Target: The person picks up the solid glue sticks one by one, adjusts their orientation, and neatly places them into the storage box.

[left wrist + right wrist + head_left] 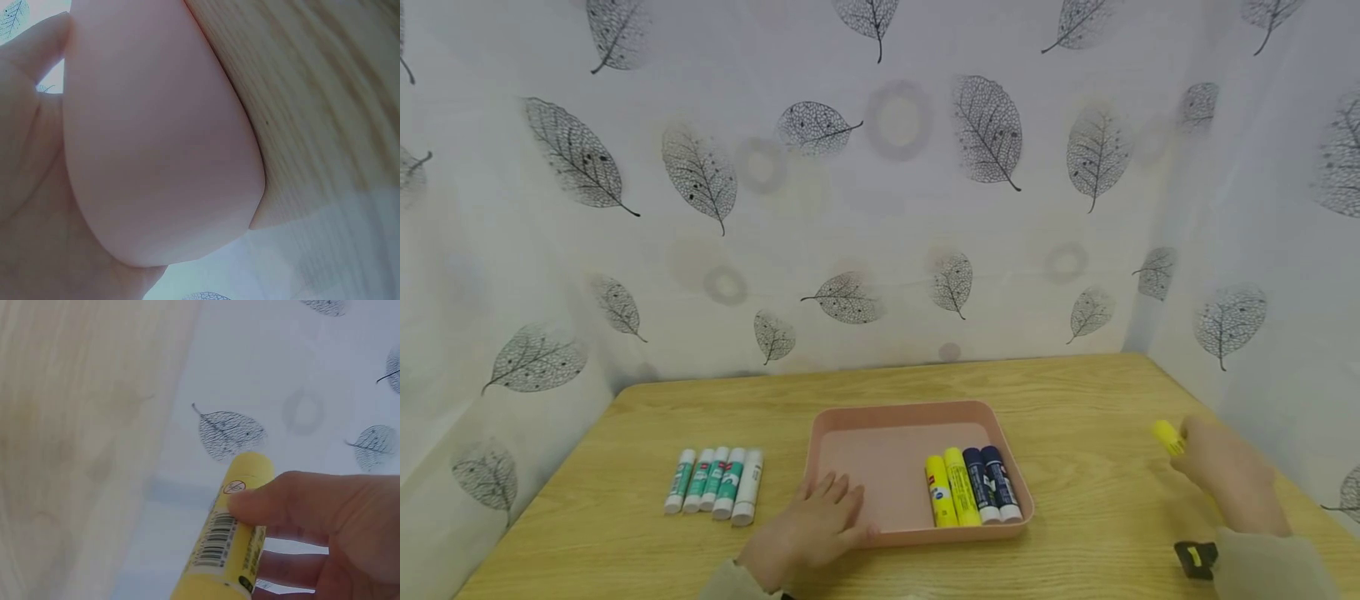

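One yellow glue stick [1168,437] is sitting in the grip of the right hand [1228,471], way out by the right edge of the bench [1090,450]! That hand is pinching it firmly, thumb [253,503] pressing on the printed side, and the wrist view is showing a barcode [215,540] just below. Over on the other side, the left hand [816,521] is resting on the near left corner of the pink tray [872,458], fingers [836,490] spreading loosely over the rim, palm lying along the outer wall. Inside the tray, four sticks are lying side by side toward the right wall: two yellow sticks [962,487] first, then two dark blue sticks [1000,483] showing white ends. And look left: five white sticks [702,480], most of them wearing green labels, are lying in a row on the bench, well apart from the held one. Pale sleeves [1270,567] are covering both wrists, while leaf-printed fabric [895,217] is hanging behind everything.
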Tool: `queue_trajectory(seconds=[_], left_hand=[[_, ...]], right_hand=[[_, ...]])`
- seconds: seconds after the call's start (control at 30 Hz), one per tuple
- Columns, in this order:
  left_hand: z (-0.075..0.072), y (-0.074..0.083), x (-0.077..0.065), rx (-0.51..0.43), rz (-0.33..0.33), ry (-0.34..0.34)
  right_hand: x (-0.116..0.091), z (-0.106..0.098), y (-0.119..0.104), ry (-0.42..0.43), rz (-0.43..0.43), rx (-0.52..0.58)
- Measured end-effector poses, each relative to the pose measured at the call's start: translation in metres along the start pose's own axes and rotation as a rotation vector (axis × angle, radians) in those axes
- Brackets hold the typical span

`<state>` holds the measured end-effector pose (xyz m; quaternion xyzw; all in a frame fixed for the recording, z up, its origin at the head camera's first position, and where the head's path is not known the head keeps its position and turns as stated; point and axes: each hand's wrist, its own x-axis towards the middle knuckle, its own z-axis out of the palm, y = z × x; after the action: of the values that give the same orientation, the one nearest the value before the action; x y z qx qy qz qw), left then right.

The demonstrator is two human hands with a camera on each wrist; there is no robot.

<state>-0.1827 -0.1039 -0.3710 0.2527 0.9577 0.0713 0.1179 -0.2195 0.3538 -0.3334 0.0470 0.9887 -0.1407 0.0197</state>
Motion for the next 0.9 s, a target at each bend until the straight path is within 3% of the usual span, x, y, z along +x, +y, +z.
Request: queue_trajectory(seconds=[0.1,0.37,0.53,0.9], left_hand=[[0.0,0.0,0.0,-0.003,-0.003,-0.004],[0.001,0.0,0.0,-0.001,-0.009,-0.002],[0.001,0.0,0.001,-0.003,-0.008,-0.012],[-0.001,-0.001,-0.001,-0.001,-0.001,-0.01]], right_hand=[[-0.001,-0.002,-0.005,0.009,-0.008,-0.016],[-0.014,-0.007,-0.04,0.147,-0.056,-0.091],[-0.023,-0.007,-0.062,0.188,-0.083,-0.106],[-0.039,0.0,-0.112,0.364,-0.234,-0.159]])
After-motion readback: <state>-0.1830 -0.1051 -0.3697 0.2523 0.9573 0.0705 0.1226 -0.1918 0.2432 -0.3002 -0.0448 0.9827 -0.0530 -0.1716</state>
